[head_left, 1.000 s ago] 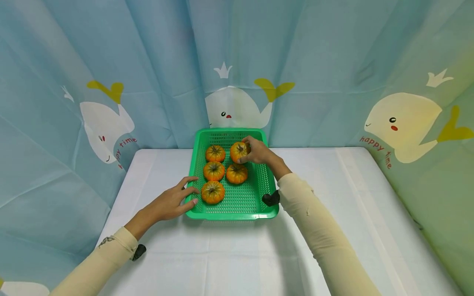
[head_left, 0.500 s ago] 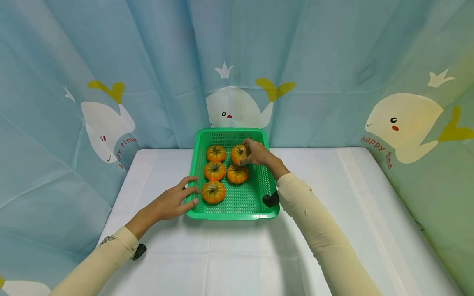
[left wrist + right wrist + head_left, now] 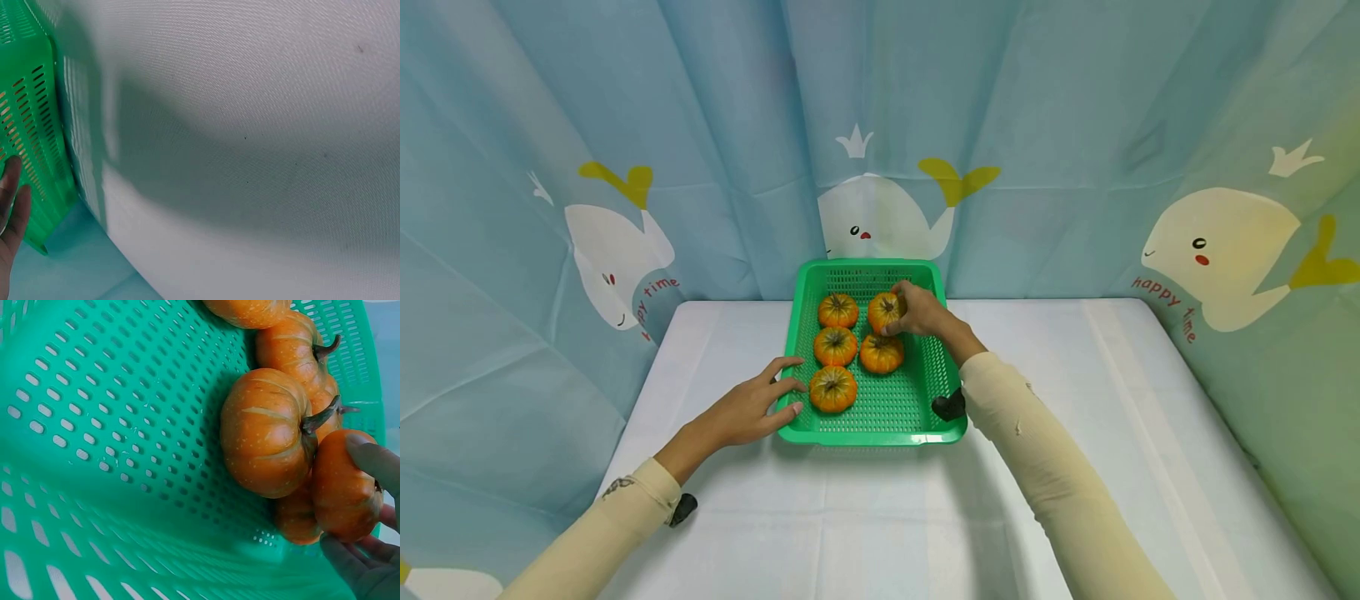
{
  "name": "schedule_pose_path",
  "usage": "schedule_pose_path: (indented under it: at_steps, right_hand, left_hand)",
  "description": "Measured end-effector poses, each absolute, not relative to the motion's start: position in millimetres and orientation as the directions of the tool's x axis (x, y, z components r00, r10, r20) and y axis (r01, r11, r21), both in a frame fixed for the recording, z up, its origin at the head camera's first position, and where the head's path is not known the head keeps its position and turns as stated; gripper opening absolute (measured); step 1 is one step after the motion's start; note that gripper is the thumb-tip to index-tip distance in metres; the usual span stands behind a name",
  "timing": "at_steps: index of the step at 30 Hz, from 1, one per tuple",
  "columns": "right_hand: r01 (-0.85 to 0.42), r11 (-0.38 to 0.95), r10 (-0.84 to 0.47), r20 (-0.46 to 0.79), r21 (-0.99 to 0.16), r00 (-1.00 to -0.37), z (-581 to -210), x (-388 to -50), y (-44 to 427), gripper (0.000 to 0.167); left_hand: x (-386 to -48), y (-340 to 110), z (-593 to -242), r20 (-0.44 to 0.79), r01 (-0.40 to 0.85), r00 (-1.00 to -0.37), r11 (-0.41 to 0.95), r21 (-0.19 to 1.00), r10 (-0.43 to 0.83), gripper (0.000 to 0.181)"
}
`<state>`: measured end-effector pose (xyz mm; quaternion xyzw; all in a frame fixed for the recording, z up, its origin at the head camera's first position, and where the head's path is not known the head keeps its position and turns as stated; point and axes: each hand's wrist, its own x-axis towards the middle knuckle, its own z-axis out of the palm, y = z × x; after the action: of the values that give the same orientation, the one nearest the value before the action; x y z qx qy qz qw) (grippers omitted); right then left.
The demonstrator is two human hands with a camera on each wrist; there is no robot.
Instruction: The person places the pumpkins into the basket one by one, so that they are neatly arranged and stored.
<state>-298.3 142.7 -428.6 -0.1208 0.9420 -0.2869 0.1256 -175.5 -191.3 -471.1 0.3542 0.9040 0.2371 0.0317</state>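
Note:
A green plastic basket [image 3: 887, 438] with slotted walls holds several small orange pumpkins. In the head view, my right hand [image 3: 921, 310] grips a pumpkin [image 3: 882, 310] in the back right of the basket, thumb and fingers around its sides. The right wrist view shows this held pumpkin [image 3: 345, 494] partly over another pumpkin [image 3: 297, 515], and beside a larger pumpkin [image 3: 265, 434] with a dark curved stem. My left hand [image 3: 747, 410] is at the basket's left rim with fingers spread; its fingertips [image 3: 22, 206] show by the slotted wall in the left wrist view.
The basket stands at the back of a white-covered table [image 3: 865, 525]. A pale blue curtain [image 3: 1045, 167] with whale prints hangs close behind it and along both sides. A column of pumpkins fills the basket's left side, the nearest pumpkin [image 3: 832, 389] close to my left fingers.
My right hand and the pumpkin it grips have shifted down very slightly. The left hand stays at the rim, and the other pumpkins keep their places.

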Motion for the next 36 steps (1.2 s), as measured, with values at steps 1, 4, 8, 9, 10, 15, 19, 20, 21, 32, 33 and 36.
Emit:
schedule_pose_path:
  at_steps: [1, 4, 8, 9, 10, 15, 19, 20, 21, 32, 33, 36]
  right_hand:
    - [-0.154, 0.807, -0.301, -0.172, -0.57, -0.938, -428.4, -297.6, 142.8, 0.077]
    - [-0.151, 0.807, -0.311, -0.193, -0.572, -0.93, -428.2, -295.8, 143.3, 0.076]
    - [-0.144, 0.806, -0.322, -0.222, -0.575, -0.92, -427.7, -294.0, 144.0, 0.077]
    - [-0.14, 0.806, -0.323, -0.229, -0.575, -0.918, -427.6, -293.7, 144.2, 0.077]
    - [-0.139, 0.807, -0.324, -0.234, -0.573, -0.917, -427.4, -293.4, 144.6, 0.078]
    - [-0.134, 0.822, -0.338, -0.285, -0.554, -0.897, -425.6, -290.0, 146.2, 0.079]
    - [-0.143, 0.828, -0.356, -0.312, -0.542, -0.881, -424.8, -288.2, 147.5, 0.079]
    - [-0.145, 0.828, -0.361, -0.316, -0.541, -0.877, -424.6, -288.0, 147.8, 0.08]
    - [-0.149, 0.826, -0.366, -0.319, -0.543, -0.874, -424.4, -287.8, 148.0, 0.08]
    - [-0.144, 0.823, -0.384, -0.35, -0.55, -0.855, -422.8, -285.5, 145.8, 0.08]
    - [-0.138, 0.823, -0.382, -0.357, -0.552, -0.853, -424.0, -286.0, 145.6, 0.08]
    - [-0.117, 0.832, -0.366, -0.379, -0.542, -0.85, -428.6, -287.6, 144.3, 0.083]
  left_hand:
    - [-175.5, -191.1, -470.9, 0.11, 0.625, -0.747, 0.636, 0.452, 0.656, 0.034]
    - [-175.4, -190.8, -470.6, 0.107, 0.625, -0.747, 0.638, 0.45, 0.656, 0.035]
    - [-175.0, -190.2, -470.1, 0.108, 0.627, -0.747, 0.64, 0.444, 0.656, 0.035]
    - [-175.0, -190.3, -470.5, 0.11, 0.628, -0.747, 0.641, 0.442, 0.656, 0.035]
    - [-175.0, -190.3, -470.7, 0.112, 0.629, -0.747, 0.641, 0.439, 0.656, 0.034]
    - [-174.9, -190.8, -471.5, 0.115, 0.629, -0.748, 0.644, 0.435, 0.653, 0.034]
    - [-174.5, -190.7, -471.2, 0.111, 0.625, -0.751, 0.646, 0.439, 0.651, 0.034]
    - [-174.5, -190.7, -471.1, 0.112, 0.624, -0.751, 0.645, 0.442, 0.65, 0.034]
    - [-174.5, -190.5, -470.9, 0.114, 0.625, -0.75, 0.643, 0.443, 0.651, 0.034]
    - [-175.0, -190.8, -471.4, 0.115, 0.625, -0.75, 0.64, 0.446, 0.652, 0.034]
    - [-175.0, -190.8, -471.5, 0.115, 0.625, -0.75, 0.641, 0.446, 0.652, 0.034]
    - [-175.1, -190.7, -471.7, 0.114, 0.626, -0.75, 0.642, 0.443, 0.652, 0.034]
